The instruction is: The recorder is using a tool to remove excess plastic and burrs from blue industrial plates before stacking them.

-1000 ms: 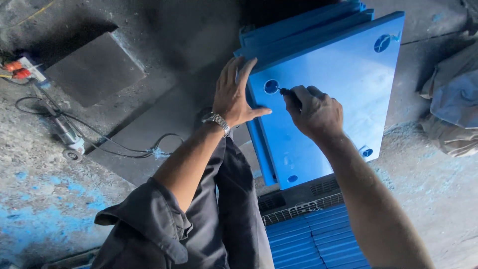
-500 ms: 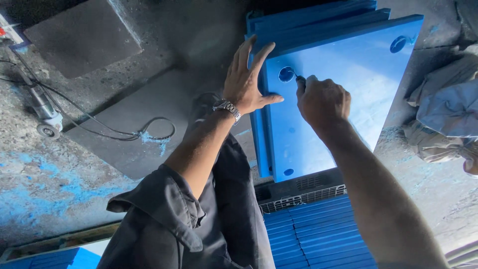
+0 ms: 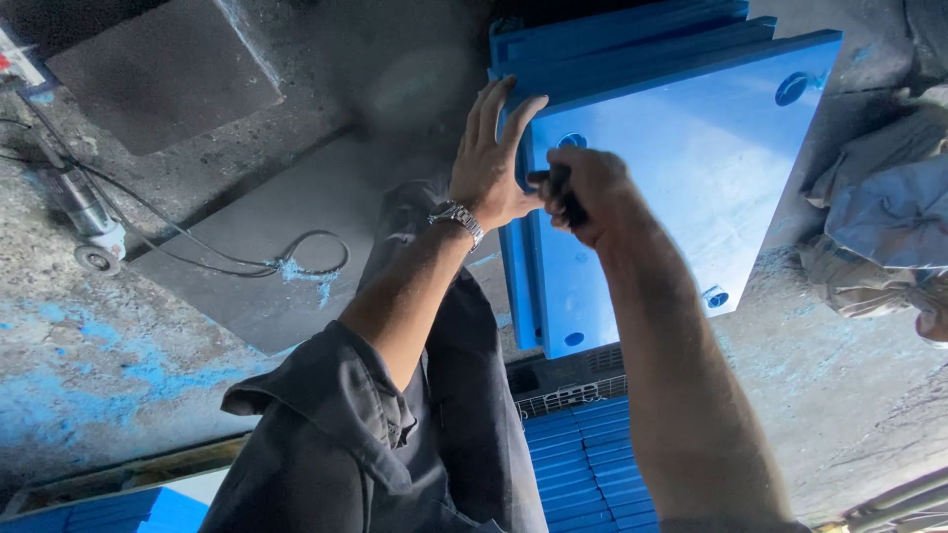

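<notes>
A thick blue plastic slab [image 3: 681,168] with round holes near its corners lies on top of a stack of similar blue slabs [image 3: 612,30]. My left hand [image 3: 491,158], with a metal wristwatch, rests flat with fingers spread on the slab's left edge. My right hand [image 3: 585,190] is closed around a small dark tool handle [image 3: 565,192] held at that same edge, just below a round hole [image 3: 572,141]. The tool's tip is hidden behind my hands.
Dark grey sheets [image 3: 168,69] lie on the blue-stained concrete floor [image 3: 89,355]. A power tool with a black cable [image 3: 89,222] rests at the left. Crumpled cloth [image 3: 879,227] sits at the right. Blue ribbed panels [image 3: 583,464] lie below the slab.
My right hand has shifted left from the slab's face to its left edge, close against my left hand. The view has moved slightly right.
</notes>
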